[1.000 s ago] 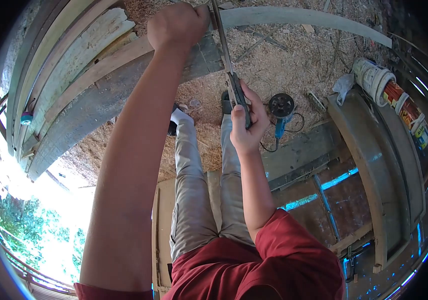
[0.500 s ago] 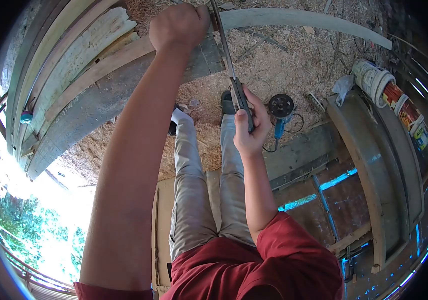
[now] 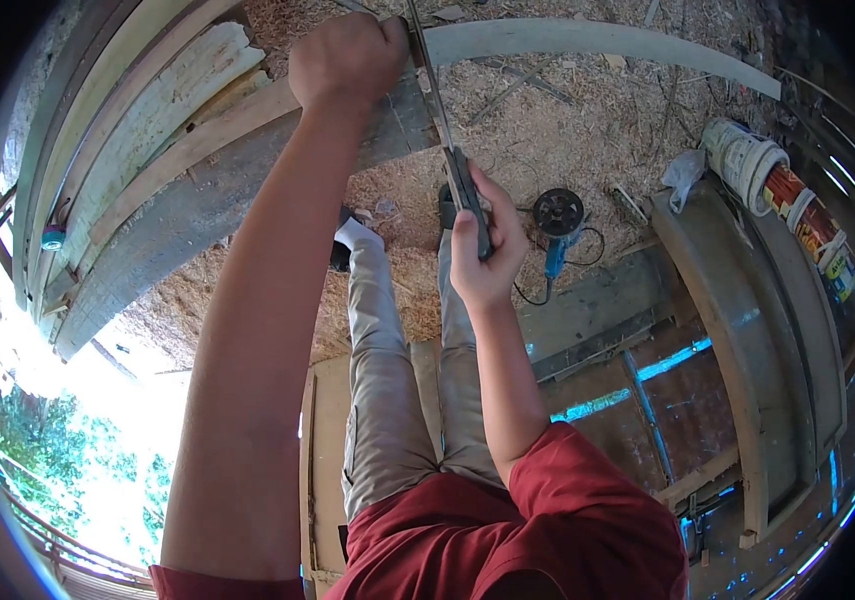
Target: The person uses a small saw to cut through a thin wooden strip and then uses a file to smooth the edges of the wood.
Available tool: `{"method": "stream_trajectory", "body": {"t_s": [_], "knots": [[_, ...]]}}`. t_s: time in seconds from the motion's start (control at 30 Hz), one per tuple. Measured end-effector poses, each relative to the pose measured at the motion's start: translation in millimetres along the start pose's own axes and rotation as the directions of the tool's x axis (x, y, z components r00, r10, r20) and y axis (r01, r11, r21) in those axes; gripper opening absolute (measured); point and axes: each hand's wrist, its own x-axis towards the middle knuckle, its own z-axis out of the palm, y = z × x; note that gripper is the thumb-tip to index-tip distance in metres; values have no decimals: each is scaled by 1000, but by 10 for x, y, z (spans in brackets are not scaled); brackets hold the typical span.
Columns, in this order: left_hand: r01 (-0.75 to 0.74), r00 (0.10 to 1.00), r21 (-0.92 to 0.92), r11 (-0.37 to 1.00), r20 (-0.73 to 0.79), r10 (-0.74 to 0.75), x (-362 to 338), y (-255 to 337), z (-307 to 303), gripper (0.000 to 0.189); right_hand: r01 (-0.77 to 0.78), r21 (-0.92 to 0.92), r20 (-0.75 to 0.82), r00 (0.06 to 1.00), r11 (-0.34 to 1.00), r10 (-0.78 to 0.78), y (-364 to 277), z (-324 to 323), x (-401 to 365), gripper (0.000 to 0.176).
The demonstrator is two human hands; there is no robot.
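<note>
- One handsaw with a long, thin metal blade and a dark handle: we found it in the right hand, pointing up and away from the body.
- One right hand: its grip was clamped on the saw handle, thumb along the near side.
- One left hand: we saw it curled into a fist at the visible left end of a long, pale, curved-looking wooden board; whether its grip was clamped on wood beneath, we could not tell.
- The blade: passed just beside the left thumb, across the pale board's line.
- One wide grey wooden plank: lay below and left of the fist.
- One blue power tool with a round black head: lay right of the right hand, on the shavings-strewn floor.
- One clear plastic bag: lay beside a dirty white plastic bucket, at far right.
</note>
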Motion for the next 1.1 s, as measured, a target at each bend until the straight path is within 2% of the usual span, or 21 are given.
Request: {"method": "stream_trajectory", "body": {"t_s": [0.23, 0.3, 0.33, 0.37, 0.57, 0.73, 0.8, 0.83, 0.93, 1.0, 1.03, 1.1], "knots": [[23, 1000, 37, 999, 15, -23, 6, 3, -12, 52, 46, 15, -8, 999, 999, -46, 9, 58, 89, 46], [28, 999, 36, 999, 19, -28, 6, -8, 15, 51, 49, 88, -25, 999, 995, -47, -6, 125, 213, 47], [8, 1000, 33, 999, -22, -7, 8, -28, 39, 53, 48, 87, -28, 999, 995, -46, 12, 110, 211, 47], [-16, 998, 33, 999, -61, 18, 12, -33, 65, 54, 55, 66, -21, 998, 996, -54, 41, 98, 196, 47], [-14, 997, 75, 997, -69, 19, 8, -21, 71, 53, 56, 25, -2, 998, 998, -56, 75, -82, -74, 48], [-7, 998, 68, 998, -65, 11, 6, -9, 54, 53, 53, -43, 0, 999, 998, -53, 22, 23, 105, 48], [-1, 998, 72, 997, -65, 5, 2, -17, 38, 53, 38, 116, -11, 999, 992, -37, 67, 95, 174, 48], [12, 1000, 52, 999, -29, -10, -3, -9, 16, 53, 35, 117, -11, 999, 992, -34, 69, 91, 142, 48], [17, 1000, 32, 999, -4, -17, 7, -13, 32, 53, 79, 98, -34, 997, 992, -76, 36, -13, 1, 47], [12, 1000, 31, 999, -14, -12, 12, -25, 42, 53, 4, -19, 49, 999, 1000, -3, -21, -139, -96, 47], [14, 1000, 32, 999, -9, -14, 11, -22, 37, 53, 4, -22, 50, 999, 1000, -3, -25, -133, -83, 47], [16, 1000, 27, 999, -6, -16, 2, -7, 30, 53, 77, -63, 24, 997, 995, -76, -44, -99, 3, 47]]}}
